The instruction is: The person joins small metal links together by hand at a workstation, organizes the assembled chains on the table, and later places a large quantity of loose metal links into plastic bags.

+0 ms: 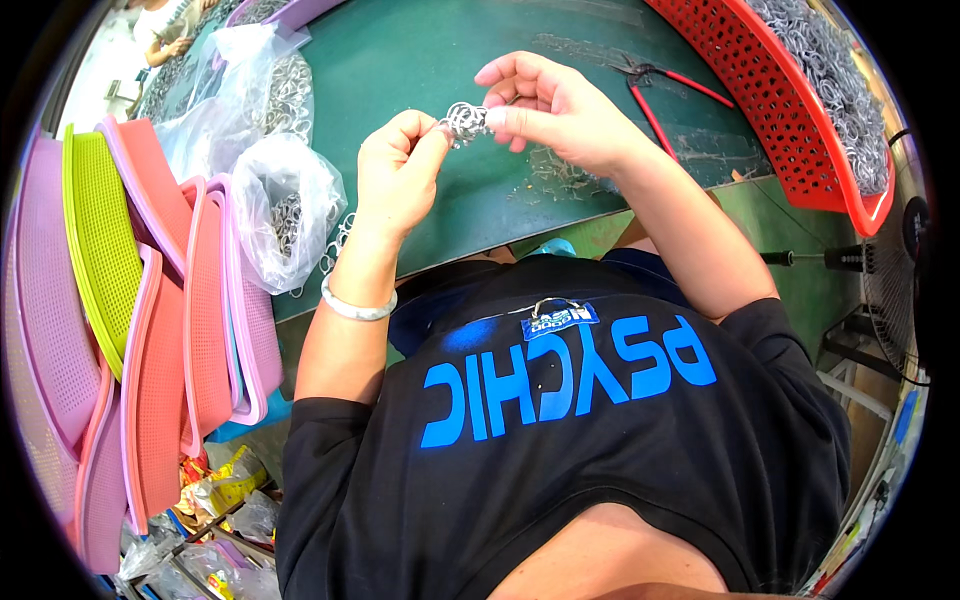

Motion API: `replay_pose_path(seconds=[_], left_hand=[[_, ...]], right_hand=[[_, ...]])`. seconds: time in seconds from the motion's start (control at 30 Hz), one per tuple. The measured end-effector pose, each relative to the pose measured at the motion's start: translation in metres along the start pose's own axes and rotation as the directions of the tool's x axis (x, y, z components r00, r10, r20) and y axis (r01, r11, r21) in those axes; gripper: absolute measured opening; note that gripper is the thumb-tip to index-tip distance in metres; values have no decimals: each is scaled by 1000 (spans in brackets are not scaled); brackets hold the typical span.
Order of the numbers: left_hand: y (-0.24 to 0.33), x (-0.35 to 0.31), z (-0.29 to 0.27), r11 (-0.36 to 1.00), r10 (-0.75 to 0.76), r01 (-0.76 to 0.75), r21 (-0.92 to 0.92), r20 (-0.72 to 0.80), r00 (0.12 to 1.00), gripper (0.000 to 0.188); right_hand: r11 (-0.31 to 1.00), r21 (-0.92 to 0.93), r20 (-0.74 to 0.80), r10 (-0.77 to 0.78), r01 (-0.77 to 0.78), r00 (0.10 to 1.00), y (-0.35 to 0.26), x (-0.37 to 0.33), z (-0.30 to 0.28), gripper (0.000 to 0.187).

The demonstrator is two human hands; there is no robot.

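Over the green table [420, 60], a small bunch of silver metal rings [466, 122] hangs between my two hands. My left hand [398, 165] is closed, its thumb and forefinger pinching the bunch's left side. From the right, my right hand [550, 112] grips the other side with the thumb, while its forefinger reaches out, lifted off the metal. Exactly how the rings link together is too small to tell. A clear plastic bag [300, 190] holding similar rings stands to the left of my left forearm, with some loose rings [338, 245] beside it.
Red-handled pliers [690, 86] lie right of my hands. A red basket [765, 110] full of metal pieces stands at the far right. Stacked purple, green and pink baskets [160, 300] crowd the left. Another bag [225, 95] lies behind. Another person [165, 30] is at far left; a fan [900, 270] stands right.
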State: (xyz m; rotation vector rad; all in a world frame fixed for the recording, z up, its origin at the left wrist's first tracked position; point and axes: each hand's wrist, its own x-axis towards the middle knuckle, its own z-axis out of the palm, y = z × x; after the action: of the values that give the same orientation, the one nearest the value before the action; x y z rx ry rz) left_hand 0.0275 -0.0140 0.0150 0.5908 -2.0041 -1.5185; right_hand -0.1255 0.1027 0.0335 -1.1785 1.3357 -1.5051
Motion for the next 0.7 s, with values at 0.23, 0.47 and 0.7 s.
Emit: replay_pose_path(seconds=[0.23, 0.47, 0.7], left_hand=[[13, 1, 4, 951, -175, 192, -243, 92, 980, 13], [16, 1, 1, 903, -313, 351, -248, 179, 933, 12], [12, 4, -6, 836, -307, 424, -349, 345, 887, 11]], right_hand=[[832, -437, -9, -383, 341, 924, 6, -6, 7, 32], [633, -618, 56, -555, 465, 830, 6, -3, 2, 31], [640, -589, 83, -559, 493, 825, 6, -1, 5, 32]])
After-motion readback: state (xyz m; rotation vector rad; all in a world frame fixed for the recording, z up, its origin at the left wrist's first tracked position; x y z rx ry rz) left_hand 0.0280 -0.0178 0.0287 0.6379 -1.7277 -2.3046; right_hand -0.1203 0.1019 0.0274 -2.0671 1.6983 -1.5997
